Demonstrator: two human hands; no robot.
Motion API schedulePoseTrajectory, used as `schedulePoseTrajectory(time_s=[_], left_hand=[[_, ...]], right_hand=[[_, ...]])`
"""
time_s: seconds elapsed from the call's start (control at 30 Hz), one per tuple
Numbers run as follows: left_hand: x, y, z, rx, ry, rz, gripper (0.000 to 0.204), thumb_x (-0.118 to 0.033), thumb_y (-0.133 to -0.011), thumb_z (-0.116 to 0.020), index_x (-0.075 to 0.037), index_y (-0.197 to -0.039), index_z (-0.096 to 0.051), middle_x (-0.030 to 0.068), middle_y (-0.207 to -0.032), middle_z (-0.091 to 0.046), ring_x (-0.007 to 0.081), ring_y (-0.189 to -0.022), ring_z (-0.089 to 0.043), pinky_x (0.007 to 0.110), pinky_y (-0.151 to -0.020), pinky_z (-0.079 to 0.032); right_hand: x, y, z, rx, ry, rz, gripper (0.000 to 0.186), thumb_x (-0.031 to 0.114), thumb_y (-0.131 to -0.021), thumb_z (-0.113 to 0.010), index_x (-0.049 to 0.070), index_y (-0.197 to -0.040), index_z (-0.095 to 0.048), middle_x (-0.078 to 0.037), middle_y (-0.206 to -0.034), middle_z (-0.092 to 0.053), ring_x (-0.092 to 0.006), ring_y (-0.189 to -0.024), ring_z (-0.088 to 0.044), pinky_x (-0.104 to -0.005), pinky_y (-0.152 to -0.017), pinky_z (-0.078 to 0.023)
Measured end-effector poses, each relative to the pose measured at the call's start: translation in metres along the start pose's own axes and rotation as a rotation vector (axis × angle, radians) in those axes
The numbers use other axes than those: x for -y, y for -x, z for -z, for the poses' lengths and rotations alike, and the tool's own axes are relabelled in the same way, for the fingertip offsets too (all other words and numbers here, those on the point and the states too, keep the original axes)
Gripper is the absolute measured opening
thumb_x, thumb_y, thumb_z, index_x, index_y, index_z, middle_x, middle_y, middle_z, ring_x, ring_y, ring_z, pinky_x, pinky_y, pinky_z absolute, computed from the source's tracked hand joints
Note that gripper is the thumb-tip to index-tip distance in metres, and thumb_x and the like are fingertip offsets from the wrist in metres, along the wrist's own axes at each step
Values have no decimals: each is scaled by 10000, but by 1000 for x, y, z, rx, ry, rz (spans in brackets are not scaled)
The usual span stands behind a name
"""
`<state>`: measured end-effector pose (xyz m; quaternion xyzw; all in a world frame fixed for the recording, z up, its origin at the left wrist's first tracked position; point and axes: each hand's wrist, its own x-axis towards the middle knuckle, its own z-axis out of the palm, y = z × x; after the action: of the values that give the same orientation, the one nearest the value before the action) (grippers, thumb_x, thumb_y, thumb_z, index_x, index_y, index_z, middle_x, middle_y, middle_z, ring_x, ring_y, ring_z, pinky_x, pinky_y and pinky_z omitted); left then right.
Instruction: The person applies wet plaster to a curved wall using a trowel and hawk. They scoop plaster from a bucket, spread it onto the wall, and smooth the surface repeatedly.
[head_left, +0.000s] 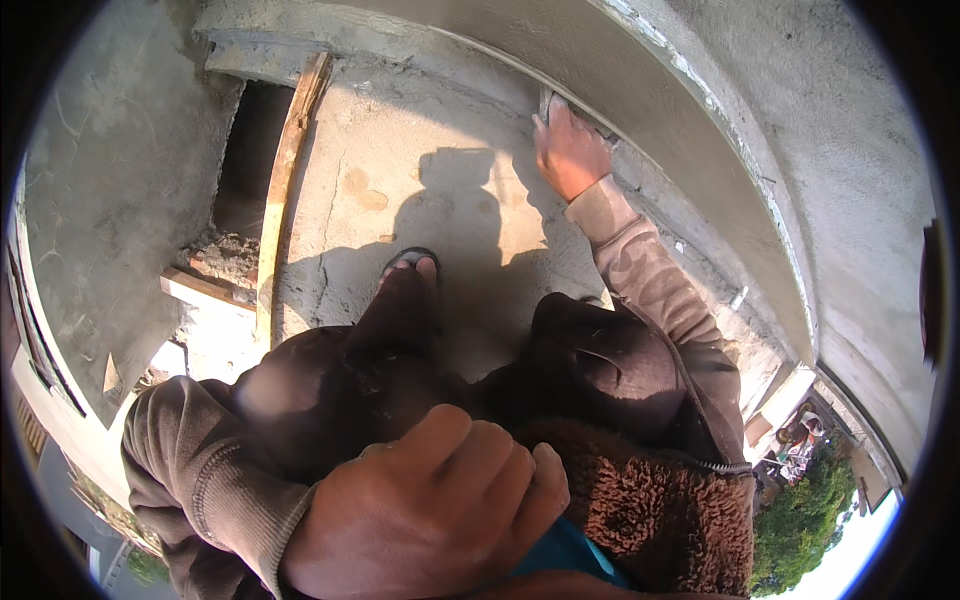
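Ahead, the right hand (575, 152) reaches the wall (660, 90), fingers bent; the left hand (430, 505) curls inward; what either holds is unclear.

A narrow, pale grey object (546, 101), mostly hidden by the right hand (574, 150), lies along the plastered wall's (680, 118) lower edge.

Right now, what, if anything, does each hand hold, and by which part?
Left hand: curled, no held thing visible. Right hand: at the foot of the wall; whether it holds anything cannot be told.
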<state>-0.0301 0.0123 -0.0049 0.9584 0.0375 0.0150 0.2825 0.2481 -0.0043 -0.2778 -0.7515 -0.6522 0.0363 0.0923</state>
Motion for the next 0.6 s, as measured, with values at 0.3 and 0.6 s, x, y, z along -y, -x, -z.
schedulePoseTrajectory(time_s=[0.3, 0.6], left_hand=[[4, 3, 4, -3, -17, -38, 200, -240, -756, -647, -161, -940, -642, -49, -678, -454, 100, -643, -463, 266, -600, -316], [-5, -14, -2, 29, 10, -85, 246, -219, -743, -679, -118, -967, -681, -36, -696, -537, 117, -634, -493, 279, -578, -336]], right_hand=[[23, -13, 54, -182, -16, 37, 344, 211, -909, -657, -38, -1124, -559, -207, -753, -643, -406, -659, -642, -482, -568, -516], [-3, 44, 192, -319, -73, -102, 333, 220, -897, -685, -31, -1095, -594, -192, -770, -622, -365, -664, -630, -406, -587, -503]])
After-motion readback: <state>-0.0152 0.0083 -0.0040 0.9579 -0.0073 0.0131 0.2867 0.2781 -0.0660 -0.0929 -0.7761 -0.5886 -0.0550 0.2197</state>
